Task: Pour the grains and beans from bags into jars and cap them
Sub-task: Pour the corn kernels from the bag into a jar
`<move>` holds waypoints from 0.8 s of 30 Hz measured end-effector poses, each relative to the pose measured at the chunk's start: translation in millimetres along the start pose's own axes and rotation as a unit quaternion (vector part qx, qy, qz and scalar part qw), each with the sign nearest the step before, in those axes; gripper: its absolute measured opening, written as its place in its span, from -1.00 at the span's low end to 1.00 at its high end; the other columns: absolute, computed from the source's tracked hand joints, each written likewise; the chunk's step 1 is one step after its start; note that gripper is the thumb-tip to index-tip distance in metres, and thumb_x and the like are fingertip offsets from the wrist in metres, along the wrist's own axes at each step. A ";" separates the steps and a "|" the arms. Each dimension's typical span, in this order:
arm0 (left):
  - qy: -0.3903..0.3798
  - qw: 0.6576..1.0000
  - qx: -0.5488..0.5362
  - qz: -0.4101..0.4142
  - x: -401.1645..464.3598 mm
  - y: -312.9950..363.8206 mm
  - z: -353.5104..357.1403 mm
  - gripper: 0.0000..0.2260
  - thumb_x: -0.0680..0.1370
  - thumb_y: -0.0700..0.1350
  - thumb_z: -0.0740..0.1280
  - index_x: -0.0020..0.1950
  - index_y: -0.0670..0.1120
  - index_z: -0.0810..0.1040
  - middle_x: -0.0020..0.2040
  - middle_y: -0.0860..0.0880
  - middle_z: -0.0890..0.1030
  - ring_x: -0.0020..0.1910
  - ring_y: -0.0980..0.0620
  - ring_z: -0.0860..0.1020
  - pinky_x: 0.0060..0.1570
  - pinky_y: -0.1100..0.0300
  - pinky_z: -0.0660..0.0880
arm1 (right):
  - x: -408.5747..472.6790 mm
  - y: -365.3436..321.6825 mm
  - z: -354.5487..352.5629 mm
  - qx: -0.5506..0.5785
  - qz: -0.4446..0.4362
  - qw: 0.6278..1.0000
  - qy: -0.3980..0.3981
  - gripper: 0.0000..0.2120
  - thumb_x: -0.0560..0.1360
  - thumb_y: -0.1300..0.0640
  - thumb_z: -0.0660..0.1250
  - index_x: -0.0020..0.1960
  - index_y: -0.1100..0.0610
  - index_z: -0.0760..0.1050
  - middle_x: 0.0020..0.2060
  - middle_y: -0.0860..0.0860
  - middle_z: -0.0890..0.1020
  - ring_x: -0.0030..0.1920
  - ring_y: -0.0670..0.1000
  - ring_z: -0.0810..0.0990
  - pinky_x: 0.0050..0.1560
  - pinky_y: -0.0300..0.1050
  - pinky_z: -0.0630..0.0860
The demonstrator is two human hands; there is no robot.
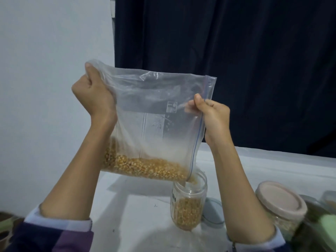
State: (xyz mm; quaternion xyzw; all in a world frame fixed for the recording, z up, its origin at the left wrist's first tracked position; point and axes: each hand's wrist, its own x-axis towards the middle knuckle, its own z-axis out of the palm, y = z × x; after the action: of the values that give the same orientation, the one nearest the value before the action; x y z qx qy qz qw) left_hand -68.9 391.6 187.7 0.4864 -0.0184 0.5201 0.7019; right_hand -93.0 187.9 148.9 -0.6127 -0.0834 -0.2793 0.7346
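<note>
At five o'clock, an open jar (188, 202) stands half full of corn (187, 211). Above it, the tilted bag (154, 115) spills kernels into its mouth; left hand (94, 95) grips the ten-o'clock corner, right hand (212, 115) pinches the zipper edge.

Dark navy curtain (236, 60) behind white table (138, 206); pale wall (51, 70) at left.
</note>
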 end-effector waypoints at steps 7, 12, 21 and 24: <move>0.002 1.000 0.007 0.000 2.3 -2.7 -0.5 -0.53 0.63 -0.12 0.17 -0.44 -0.01 0.07 -0.63 0.16 0.12 -0.53 0.18 0.10 -0.48 0.26 0.09 | 6.3 4.7 -0.5 0.022 0.019 0.999 -0.013 -0.80 0.52 0.18 0.37 -0.25 0.22 0.62 -0.33 0.02 0.70 -0.24 -0.01 0.69 0.26 0.03 0.49; 0.005 1.000 0.013 -0.002 1.3 -1.9 1.3 -0.53 0.63 -0.12 0.17 -0.43 -0.01 0.06 -0.63 0.14 0.12 -0.54 0.17 0.10 -0.47 0.25 0.09 | 5.4 4.8 1.0 0.005 0.010 1.000 -0.024 -0.81 0.52 0.17 0.37 -0.24 0.19 0.63 -0.31 0.05 0.70 -0.18 0.01 0.70 0.26 0.01 0.50; 0.002 1.000 0.007 -0.005 0.4 -7.0 -2.2 -0.54 0.63 -0.12 0.16 -0.43 0.00 0.06 -0.63 0.14 0.11 -0.54 0.18 0.09 -0.48 0.29 0.07 | 4.3 9.0 -1.2 0.010 -0.004 1.000 -0.004 -0.80 0.53 0.18 0.36 -0.25 0.21 0.62 -0.31 0.05 0.70 -0.20 0.03 0.70 0.25 0.03 0.51; 0.006 1.000 0.001 -0.013 0.2 -6.4 -3.8 -0.54 0.63 -0.14 0.16 -0.43 -0.01 0.06 -0.63 0.15 0.11 -0.55 0.18 0.09 -0.49 0.31 0.08 | 4.8 9.8 0.1 0.008 0.008 1.000 -0.014 -0.81 0.53 0.18 0.36 -0.23 0.21 0.62 -0.28 0.08 0.70 -0.21 0.03 0.70 0.23 0.01 0.52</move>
State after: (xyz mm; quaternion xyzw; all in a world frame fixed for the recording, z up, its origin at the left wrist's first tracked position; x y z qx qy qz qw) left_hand -65.9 394.5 181.5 0.4847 -0.0073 0.5136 0.7080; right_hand -84.0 187.4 142.7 -0.6111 -0.0913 -0.2640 0.7406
